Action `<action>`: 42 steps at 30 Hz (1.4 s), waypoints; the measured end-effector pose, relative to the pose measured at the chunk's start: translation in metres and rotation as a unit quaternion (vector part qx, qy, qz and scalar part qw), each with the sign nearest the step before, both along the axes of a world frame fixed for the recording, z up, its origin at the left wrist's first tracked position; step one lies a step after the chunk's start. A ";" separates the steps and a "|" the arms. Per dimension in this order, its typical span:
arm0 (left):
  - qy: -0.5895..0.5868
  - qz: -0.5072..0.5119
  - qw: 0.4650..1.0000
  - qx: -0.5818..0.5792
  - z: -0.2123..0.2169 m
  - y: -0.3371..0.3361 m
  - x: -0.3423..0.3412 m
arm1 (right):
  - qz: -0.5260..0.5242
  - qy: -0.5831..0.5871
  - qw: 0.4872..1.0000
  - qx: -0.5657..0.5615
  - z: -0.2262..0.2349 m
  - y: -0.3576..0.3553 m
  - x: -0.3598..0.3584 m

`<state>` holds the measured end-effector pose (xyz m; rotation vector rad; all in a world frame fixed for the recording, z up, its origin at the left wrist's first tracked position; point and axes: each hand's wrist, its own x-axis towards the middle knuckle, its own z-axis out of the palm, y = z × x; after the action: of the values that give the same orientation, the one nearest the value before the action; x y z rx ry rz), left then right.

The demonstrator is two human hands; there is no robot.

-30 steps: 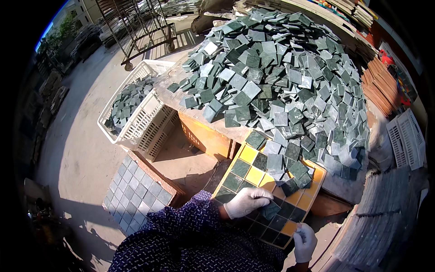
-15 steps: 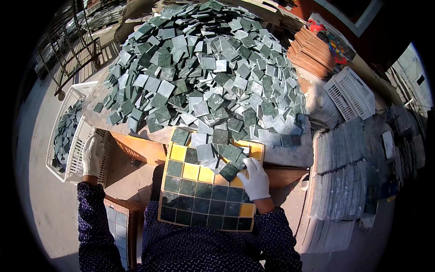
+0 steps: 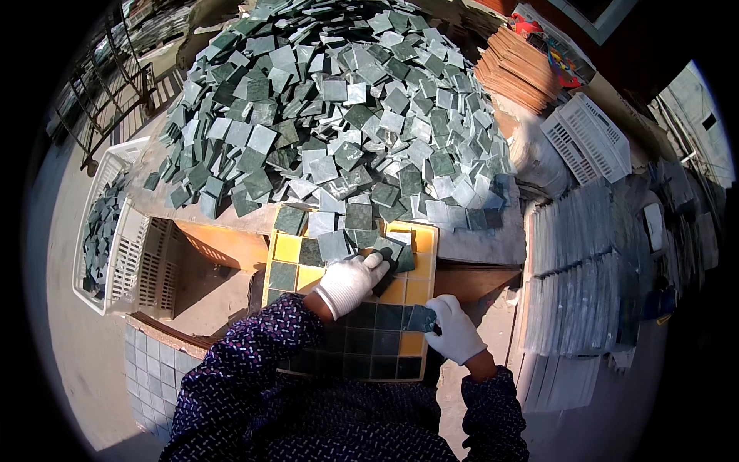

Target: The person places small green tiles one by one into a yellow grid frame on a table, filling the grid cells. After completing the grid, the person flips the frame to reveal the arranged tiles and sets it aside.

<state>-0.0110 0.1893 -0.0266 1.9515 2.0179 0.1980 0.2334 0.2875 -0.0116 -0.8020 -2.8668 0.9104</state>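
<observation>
A yellow grid board (image 3: 414, 290) lies in front of me, its lower rows filled with square dark green stone tiles (image 3: 360, 340). My left hand (image 3: 352, 283), in a white glove, reaches over the middle of the board, its fingers closed on a dark tile (image 3: 382, 286) among loose ones. At the board's right edge, my gloved right hand (image 3: 457, 329) pinches another green tile (image 3: 419, 318), slightly tilted over the end of a row. Several loose tiles (image 3: 334, 246) overlap on the board's upper part. Some yellow squares (image 3: 287, 248) show bare. My left forearm hides the lower left of the board.
A large heap of green tiles (image 3: 339, 115) covers the table beyond the board. To the left stand white plastic crates (image 3: 127, 266), one holding tiles, and a tiled panel (image 3: 158, 369). Stacked sheets (image 3: 570, 285) and a white crate (image 3: 586, 137) stand on the right.
My left hand has moved from the white crate to the loose tiles on the board. My right hand has shifted down to the board's right edge and now grips a tile there.
</observation>
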 end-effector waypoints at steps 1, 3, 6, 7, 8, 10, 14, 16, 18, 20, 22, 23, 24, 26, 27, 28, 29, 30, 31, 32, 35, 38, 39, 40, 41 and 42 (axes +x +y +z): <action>-0.011 -0.006 1.000 0.000 0.001 0.002 -0.002 | -0.013 -0.018 0.998 -0.060 0.005 -0.008 0.008; -0.030 -0.020 0.999 0.040 -0.006 -0.003 -0.007 | 0.034 0.000 0.998 -0.053 -0.007 -0.022 0.024; -0.023 -0.021 0.999 0.041 -0.004 -0.003 -0.003 | 0.045 0.052 0.998 0.000 -0.031 -0.034 0.038; -0.028 -0.021 0.997 0.061 -0.001 -0.005 0.000 | 0.041 0.062 0.997 0.024 -0.035 -0.035 0.037; -0.033 -0.022 0.996 0.082 0.001 -0.007 0.005 | 0.038 0.073 0.995 0.049 -0.037 -0.037 0.035; -0.052 -0.020 0.995 0.088 0.001 -0.008 0.015 | 0.037 0.098 0.993 0.046 -0.041 -0.039 0.035; -0.089 -0.014 0.993 0.072 -0.006 0.000 0.032 | 0.043 0.138 0.989 0.016 -0.041 -0.032 0.035; -0.098 -0.011 0.992 0.075 -0.008 0.002 0.038 | 0.050 0.151 0.987 0.014 -0.041 -0.027 0.033; -0.100 -0.011 0.992 0.079 -0.012 0.010 0.043 | 0.067 0.155 0.985 0.039 -0.046 -0.026 0.030; -0.102 -0.010 0.991 0.084 -0.015 0.013 0.045 | 0.096 0.140 0.985 0.010 -0.050 -0.019 0.029; -0.108 -0.010 0.990 0.087 -0.018 0.015 0.047 | 0.103 0.137 0.985 0.000 -0.051 -0.017 0.028; -0.110 0.001 0.990 0.092 -0.018 0.014 0.046 | 0.095 0.142 0.985 0.005 -0.048 -0.019 0.027; -0.112 0.012 0.989 0.096 -0.019 0.012 0.044 | 0.087 0.146 0.985 0.010 -0.047 -0.020 0.027; -0.117 0.030 0.988 0.093 -0.022 0.008 0.042 | 0.011 0.133 0.991 -0.012 -0.052 -0.027 0.032; -0.116 0.036 0.989 0.085 -0.023 0.009 0.041 | -0.027 0.126 0.991 -0.023 -0.054 -0.030 0.033; -0.116 0.045 0.989 0.076 -0.024 0.007 0.040 | -0.025 0.122 0.992 -0.003 -0.054 -0.032 0.033; -0.125 0.057 0.989 0.062 -0.024 0.007 0.042 | -0.023 0.118 0.993 0.017 -0.053 -0.034 0.032; -0.129 0.060 0.988 0.057 -0.025 0.008 0.042 | -0.021 0.115 0.993 0.036 -0.051 -0.037 0.031; -0.133 0.062 0.988 0.055 -0.024 0.010 0.042 | -0.018 0.092 0.995 0.029 -0.045 -0.037 0.029; -0.136 0.063 0.987 0.052 -0.023 0.011 0.041 | -0.016 0.069 0.997 0.022 -0.037 -0.037 0.025; -0.144 0.073 0.985 0.053 -0.023 0.007 0.041 | 0.009 -0.019 1.000 0.010 -0.022 -0.031 0.018; -0.150 0.068 0.983 0.086 -0.026 0.006 0.042 | 0.055 -0.032 0.998 0.009 -0.009 -0.035 0.027; -0.153 0.060 0.981 0.106 -0.030 0.005 0.042 | 0.072 -0.022 0.997 0.010 -0.007 -0.040 0.035; -0.153 0.062 0.981 0.102 -0.030 0.006 0.043 | 0.069 -0.019 0.997 -0.019 -0.007 -0.045 0.045; -0.154 0.065 0.981 0.097 -0.031 0.006 0.044 | 0.067 -0.019 0.996 -0.048 -0.007 -0.051 0.057; -0.156 0.066 0.981 0.092 -0.031 0.006 0.043 | 0.063 -0.020 0.995 -0.078 -0.008 -0.056 0.067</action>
<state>0.0324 0.1957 -0.0579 1.7542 1.9755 0.7012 0.3002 0.2316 -0.0192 -0.6633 -2.9372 1.1573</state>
